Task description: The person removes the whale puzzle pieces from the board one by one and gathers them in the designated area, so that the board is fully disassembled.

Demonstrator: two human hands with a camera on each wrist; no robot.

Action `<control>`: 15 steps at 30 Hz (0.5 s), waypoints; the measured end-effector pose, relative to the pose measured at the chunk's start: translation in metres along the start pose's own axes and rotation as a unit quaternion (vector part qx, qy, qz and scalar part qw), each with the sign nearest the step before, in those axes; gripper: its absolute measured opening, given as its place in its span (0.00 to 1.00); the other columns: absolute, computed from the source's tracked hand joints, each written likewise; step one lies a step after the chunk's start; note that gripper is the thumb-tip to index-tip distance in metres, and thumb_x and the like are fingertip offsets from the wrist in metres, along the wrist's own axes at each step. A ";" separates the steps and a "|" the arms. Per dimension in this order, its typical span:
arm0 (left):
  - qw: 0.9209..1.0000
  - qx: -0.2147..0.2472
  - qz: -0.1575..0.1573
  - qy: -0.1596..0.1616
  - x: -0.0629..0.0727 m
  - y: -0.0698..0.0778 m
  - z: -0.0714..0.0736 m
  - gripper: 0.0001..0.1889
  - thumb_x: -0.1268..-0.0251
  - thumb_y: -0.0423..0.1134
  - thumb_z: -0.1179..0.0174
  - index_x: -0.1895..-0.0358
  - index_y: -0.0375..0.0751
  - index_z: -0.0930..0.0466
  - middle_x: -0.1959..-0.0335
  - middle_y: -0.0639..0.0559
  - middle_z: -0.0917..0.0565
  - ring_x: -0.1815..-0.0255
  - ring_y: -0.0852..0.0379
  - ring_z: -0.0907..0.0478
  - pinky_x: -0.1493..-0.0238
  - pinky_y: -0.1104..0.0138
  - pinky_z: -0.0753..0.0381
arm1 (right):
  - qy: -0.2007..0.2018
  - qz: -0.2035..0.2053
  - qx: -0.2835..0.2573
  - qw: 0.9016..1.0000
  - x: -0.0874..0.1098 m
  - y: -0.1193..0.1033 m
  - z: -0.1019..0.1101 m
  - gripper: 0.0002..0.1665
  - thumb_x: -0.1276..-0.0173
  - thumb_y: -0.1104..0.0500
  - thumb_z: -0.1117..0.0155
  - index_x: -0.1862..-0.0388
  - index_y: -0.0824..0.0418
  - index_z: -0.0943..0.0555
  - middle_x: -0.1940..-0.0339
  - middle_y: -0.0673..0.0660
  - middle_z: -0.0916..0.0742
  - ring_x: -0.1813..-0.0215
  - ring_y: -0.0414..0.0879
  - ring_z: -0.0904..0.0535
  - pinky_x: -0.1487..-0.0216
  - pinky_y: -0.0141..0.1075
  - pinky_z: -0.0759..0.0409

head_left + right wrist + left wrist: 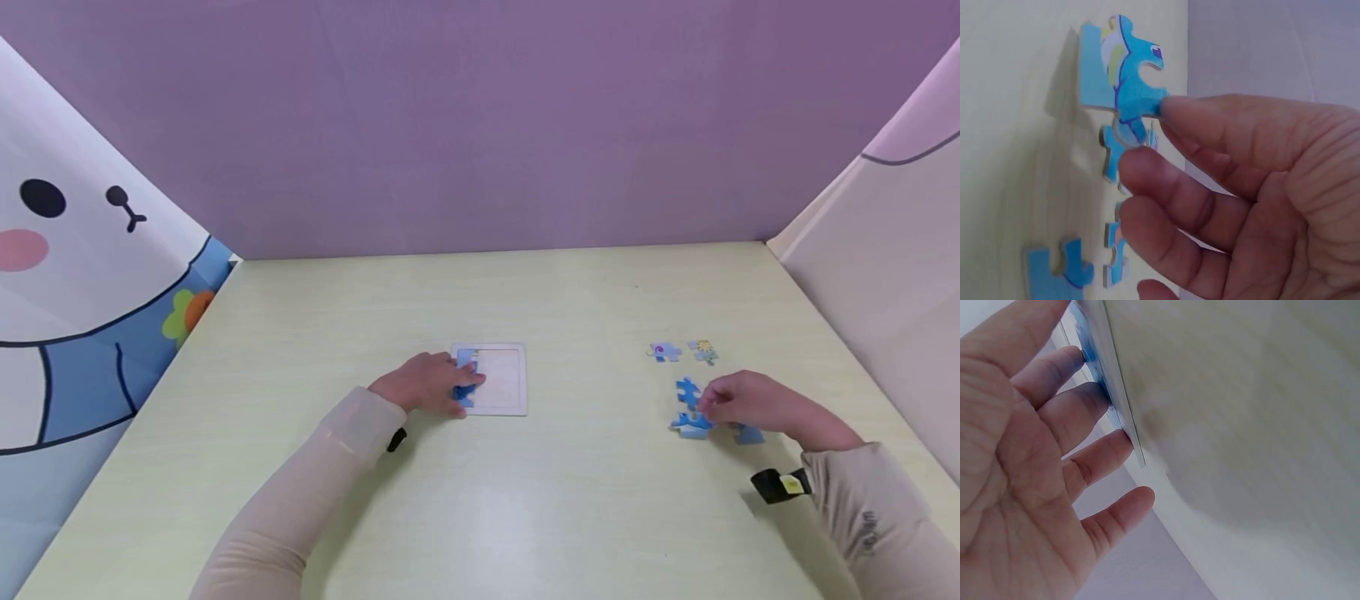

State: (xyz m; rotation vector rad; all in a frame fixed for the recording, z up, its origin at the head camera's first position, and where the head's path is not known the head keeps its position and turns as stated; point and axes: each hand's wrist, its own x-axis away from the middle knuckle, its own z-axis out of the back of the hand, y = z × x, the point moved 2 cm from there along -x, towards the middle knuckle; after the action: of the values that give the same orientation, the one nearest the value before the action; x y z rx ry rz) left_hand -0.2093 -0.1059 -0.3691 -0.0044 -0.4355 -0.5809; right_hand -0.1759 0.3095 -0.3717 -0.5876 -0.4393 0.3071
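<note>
Tabletop point(570, 500): pale cream, faint grain. Held piece point(1138, 75): blue, yellow-green patch, purple eye. Loose pieces point(687, 392) near right edge: mostly blue. Frame point(495, 411): whitish. Back-edge wall point(480, 125): purple. Sleeves point(292, 500): beige.

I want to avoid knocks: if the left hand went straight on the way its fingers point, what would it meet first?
Probably the right rim of the puzzle frame, past its bare floor; the left hand might clear it, as height is unclear.

1. The right hand point(1266, 200) pinches a blue puzzle piece point(1127, 81) printed with a purple eye.
2. More pieces point(1112, 156) lie beyond it on the pale table point(1004, 156).
3. Another blue piece point(1041, 275) sits at lower left.
</note>
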 end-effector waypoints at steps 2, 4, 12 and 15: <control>1.000 -0.001 0.000 -0.001 0.000 0.000 0.000 0.32 0.38 0.49 0.36 0.30 0.56 0.33 0.32 0.47 0.30 0.45 0.48 0.31 0.46 0.57 0.31 | -0.012 -0.001 -0.013 1.000 0.001 0.001 0.001 0.04 0.34 0.63 0.40 0.67 0.63 0.19 0.79 0.49 0.23 0.75 0.43 0.29 0.68 0.37 0.30; 1.000 -0.003 0.001 -0.001 0.000 0.000 0.000 0.32 0.38 0.49 0.36 0.30 0.56 0.33 0.32 0.48 0.30 0.44 0.48 0.31 0.45 0.57 0.31 | -0.023 -0.002 -0.026 0.999 0.002 0.002 0.002 0.04 0.34 0.64 0.41 0.67 0.63 0.19 0.79 0.49 0.23 0.75 0.42 0.29 0.68 0.37 0.30; 1.000 0.001 0.000 0.001 0.001 0.001 0.001 0.32 0.37 0.48 0.36 0.30 0.55 0.34 0.29 0.48 0.33 0.40 0.47 0.33 0.44 0.56 0.32 | -0.050 0.015 -0.052 0.997 0.003 0.004 0.004 0.05 0.34 0.64 0.41 0.66 0.65 0.19 0.81 0.49 0.24 0.77 0.41 0.29 0.68 0.36 0.29; 1.000 0.002 -0.003 0.001 0.003 0.002 0.002 0.32 0.37 0.48 0.36 0.30 0.53 0.33 0.29 0.48 0.34 0.40 0.47 0.33 0.44 0.56 0.31 | -0.061 0.022 -0.059 0.996 0.004 0.005 0.004 0.05 0.35 0.64 0.41 0.66 0.66 0.19 0.81 0.49 0.25 0.77 0.41 0.29 0.66 0.37 0.29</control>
State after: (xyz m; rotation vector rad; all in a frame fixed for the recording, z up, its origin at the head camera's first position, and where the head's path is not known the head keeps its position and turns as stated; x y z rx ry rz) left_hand -0.2064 -0.1053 -0.3660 0.0010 -0.4345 -0.5855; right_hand -0.1753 0.3162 -0.3706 -0.6976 -0.5649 0.3616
